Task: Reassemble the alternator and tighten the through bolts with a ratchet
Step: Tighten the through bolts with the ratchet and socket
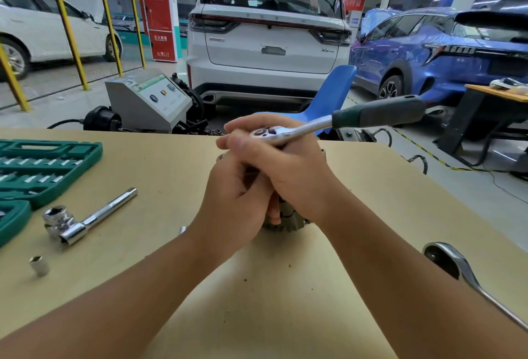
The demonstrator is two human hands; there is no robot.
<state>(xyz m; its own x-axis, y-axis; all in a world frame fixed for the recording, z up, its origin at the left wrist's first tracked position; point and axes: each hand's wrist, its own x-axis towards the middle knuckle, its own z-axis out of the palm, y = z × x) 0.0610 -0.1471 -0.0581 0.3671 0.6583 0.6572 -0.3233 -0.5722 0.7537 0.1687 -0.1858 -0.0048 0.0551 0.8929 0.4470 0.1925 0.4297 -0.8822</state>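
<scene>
Both hands are working together: left hand point(237, 201) fingers gripping the alternator point(288, 220) steady, right hand point(288, 164) fingers clamping the ratchet point(328, 124) head onto a bolt.

The alternator point(283, 220) is set at mid-bench point(371, 193), largely covered by both hands, with the ratchet point(337, 122) held above it. To its left are laid a socket point(39, 265), a sliding bar point(85, 220) and the tool case point(43, 170). A second ratchet point(468, 275) lies at the right edge.
</scene>
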